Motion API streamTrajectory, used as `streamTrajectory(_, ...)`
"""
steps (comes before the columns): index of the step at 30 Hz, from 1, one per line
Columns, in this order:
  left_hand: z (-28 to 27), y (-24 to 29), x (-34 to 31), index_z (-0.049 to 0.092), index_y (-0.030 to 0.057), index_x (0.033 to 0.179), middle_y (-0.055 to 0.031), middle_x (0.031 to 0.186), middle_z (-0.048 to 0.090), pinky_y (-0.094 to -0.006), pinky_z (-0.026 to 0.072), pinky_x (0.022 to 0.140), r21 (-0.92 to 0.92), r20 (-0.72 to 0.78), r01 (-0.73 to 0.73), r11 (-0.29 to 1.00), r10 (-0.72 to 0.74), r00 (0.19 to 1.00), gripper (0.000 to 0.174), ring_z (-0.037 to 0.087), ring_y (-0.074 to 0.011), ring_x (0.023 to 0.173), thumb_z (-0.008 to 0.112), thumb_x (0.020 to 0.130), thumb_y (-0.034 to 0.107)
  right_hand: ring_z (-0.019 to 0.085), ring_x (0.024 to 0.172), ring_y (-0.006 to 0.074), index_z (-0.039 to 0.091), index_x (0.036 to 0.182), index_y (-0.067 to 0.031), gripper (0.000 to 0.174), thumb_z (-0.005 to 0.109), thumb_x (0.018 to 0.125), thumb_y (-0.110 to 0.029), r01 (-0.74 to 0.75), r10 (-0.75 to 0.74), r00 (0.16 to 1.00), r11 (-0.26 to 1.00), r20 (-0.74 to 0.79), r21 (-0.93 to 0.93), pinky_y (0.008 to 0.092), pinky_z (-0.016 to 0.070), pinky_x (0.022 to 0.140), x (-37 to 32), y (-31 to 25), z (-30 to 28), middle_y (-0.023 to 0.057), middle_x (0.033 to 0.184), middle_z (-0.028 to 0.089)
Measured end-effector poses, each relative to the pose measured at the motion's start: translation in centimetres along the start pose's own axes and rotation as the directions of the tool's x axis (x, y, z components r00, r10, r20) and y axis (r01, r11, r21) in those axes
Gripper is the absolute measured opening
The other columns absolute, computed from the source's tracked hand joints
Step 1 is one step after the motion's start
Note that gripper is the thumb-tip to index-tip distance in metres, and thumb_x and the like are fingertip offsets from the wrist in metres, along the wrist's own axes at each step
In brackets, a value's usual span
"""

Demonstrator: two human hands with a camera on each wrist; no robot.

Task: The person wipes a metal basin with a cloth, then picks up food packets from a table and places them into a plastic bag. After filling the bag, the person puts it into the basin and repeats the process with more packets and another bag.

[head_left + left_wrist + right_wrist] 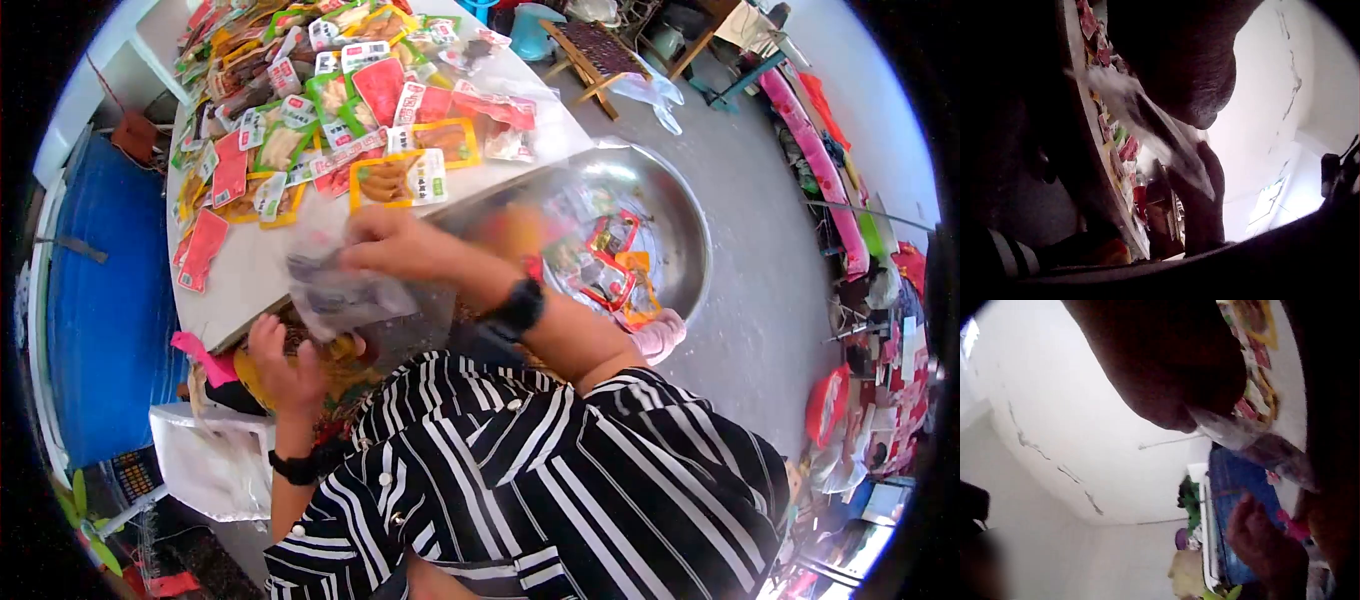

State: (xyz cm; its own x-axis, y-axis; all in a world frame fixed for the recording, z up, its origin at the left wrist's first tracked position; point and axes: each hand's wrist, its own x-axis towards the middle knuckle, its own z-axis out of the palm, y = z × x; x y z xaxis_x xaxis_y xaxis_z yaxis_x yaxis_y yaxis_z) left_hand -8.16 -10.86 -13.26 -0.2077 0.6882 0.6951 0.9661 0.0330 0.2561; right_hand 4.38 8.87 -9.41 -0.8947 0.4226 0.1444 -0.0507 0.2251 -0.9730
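In the head view the right hand (400, 245) pinches a clear plastic bag (350, 300) with dark contents, held by its top over the table's near edge. The left hand (288, 370) is raised beside the bag, fingers apart and bent a little, touching nothing. The right wrist view shows the bag (1272, 450) hanging below the right hand (1172, 369), and the left hand (1260, 534) a short way off. In the left wrist view the bag (1154, 122) is pale and blurred, between the left hand (1172, 56) and the right hand (1200, 206).
A pile of colourful food packets (330, 110) covers much of the white table (230, 300). To the right stands a metal basin (690, 220) with several packets (610, 270) in it. A white bin (210, 470) is at lower left, and a wooden stool (600, 55) stands farther back.
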Motion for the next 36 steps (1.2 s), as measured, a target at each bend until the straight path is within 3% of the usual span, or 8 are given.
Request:
streamTrajectory(3, 0.0, -2.7, -2.5, 0.043, -0.0025, 0.095, -0.0186, 0.100, 0.045, -0.0399, 0.0319, 0.083, 0.072, 0.012, 0.081, 0.994, -0.082, 0.997, 0.026, 0.043, -0.0338, 0.093, 0.050, 0.073, 0.009, 0.046, 0.062, 0.0096, 0.051, 0.071, -0.0044, 0.015, 0.058, 0.067, -0.017, -0.239, 0.229, 0.970, 0.957, -0.077, -0.166, 0.0230, 0.0389, 0.057, -4.8, -4.6, -6.0, 0.0018, 0.067, 0.050)
streamTrajectory(5, 0.2, -5.4, -4.9, 0.045, -0.0028, 0.093, -0.0183, 0.101, 0.045, -0.0389, 0.0323, 0.083, 0.156, 0.066, 0.149, 0.976, -0.161, 0.985, 0.023, 0.043, -0.0327, 0.094, 0.050, 0.073, 0.009, 0.049, 0.063, 0.0095, 0.052, 0.075, -0.0046, 0.011, 0.056, 0.069, -0.013, -0.158, 0.195, 0.963, 0.969, -0.188, 0.192, 0.0222, 0.0400, 0.058, -8.7, -3.7, -9.5, 0.0022, 0.072, 0.053)
streamTrajectory(10, -0.1, -9.1, -8.2, 0.048, -0.0003, 0.094, -0.0191, 0.106, 0.044, -0.0409, 0.0259, 0.088, 0.395, 0.205, 0.291, 0.872, -0.392, 0.897, 0.026, 0.036, -0.0333, 0.103, 0.049, 0.072, 0.014, 0.051, 0.065, 0.0108, 0.053, 0.081, -0.0040, 0.011, 0.051, 0.071, -0.009, -0.245, 0.280, 0.694, 0.958, -0.663, 0.148, 0.0236, 0.0409, 0.058, -17.5, -3.7, -17.1, 0.0027, 0.071, 0.056)
streamTrajectory(15, -0.2, -10.3, -9.5, 0.049, -0.0010, 0.097, -0.0211, 0.111, 0.040, -0.0409, 0.0262, 0.088, 0.486, 0.270, 0.286, 0.826, -0.453, 0.850, 0.033, 0.035, -0.0343, 0.104, 0.051, 0.069, 0.017, 0.051, 0.059, 0.0126, 0.054, 0.073, -0.0005, 0.019, 0.053, 0.068, -0.019, -0.439, 0.129, 0.490, 0.891, -0.862, -0.116, 0.0251, 0.0397, 0.053, -25.3, 7.0, -23.2, 0.0062, 0.065, 0.055)
streamTrajectory(19, -0.2, -9.8, -9.3, 0.049, -0.0007, 0.098, -0.0208, 0.113, 0.038, -0.0405, 0.0258, 0.088, 0.506, 0.279, 0.271, 0.819, -0.453, 0.847, 0.033, 0.034, -0.0343, 0.106, 0.050, 0.070, 0.016, 0.042, 0.046, 0.0092, 0.050, 0.069, -0.0041, 0.010, 0.054, 0.068, -0.013, -0.711, 0.360, 0.262, 0.699, -0.895, 0.072, 0.0242, 0.0323, 0.040, -27.8, 14.8, -22.1, -0.0002, 0.054, 0.046)
streamTrajectory(27, -0.4, -9.9, -9.7, 0.048, -0.0010, 0.100, -0.0203, 0.116, 0.035, -0.0387, 0.0254, 0.090, 0.540, 0.296, 0.266, 0.799, -0.476, 0.828, 0.034, 0.032, -0.0338, 0.107, 0.050, 0.070, 0.016, 0.048, 0.049, 0.0130, 0.052, 0.077, -0.0018, 0.015, 0.052, 0.066, -0.013, -0.579, 0.523, 0.172, 0.739, -0.835, 0.344, 0.0281, 0.0367, 0.042, -34.6, 25.8, -23.0, 0.0037, 0.059, 0.050)
streamTrajectory(31, -0.3, -9.7, -9.0, 0.048, -0.0018, 0.099, -0.0221, 0.114, 0.036, -0.0388, 0.0250, 0.090, 0.580, 0.318, 0.302, 0.757, -0.552, 0.771, 0.033, 0.032, -0.0343, 0.107, 0.049, 0.070, 0.015, 0.053, 0.057, 0.0227, 0.053, 0.071, -0.0001, 0.019, 0.055, 0.064, -0.017, -0.914, 0.363, 0.096, 0.401, -0.927, 0.062, 0.0336, 0.0411, 0.051, -34.8, 25.3, -27.9, 0.0122, 0.063, 0.054)
streamTrajectory(36, 0.2, -9.4, -8.6, 0.048, -0.0015, 0.099, -0.0224, 0.115, 0.036, -0.0394, 0.0246, 0.090, 0.591, 0.305, 0.295, 0.751, -0.546, 0.781, 0.033, 0.032, -0.0349, 0.107, 0.049, 0.070, 0.015, 0.053, 0.071, 0.0339, 0.052, 0.074, 0.0008, 0.024, 0.053, 0.062, -0.020, -0.923, 0.151, 0.225, 0.348, -0.963, -0.161, 0.0382, 0.0404, 0.063, -32.8, 23.6, -36.8, 0.0212, 0.073, 0.053)
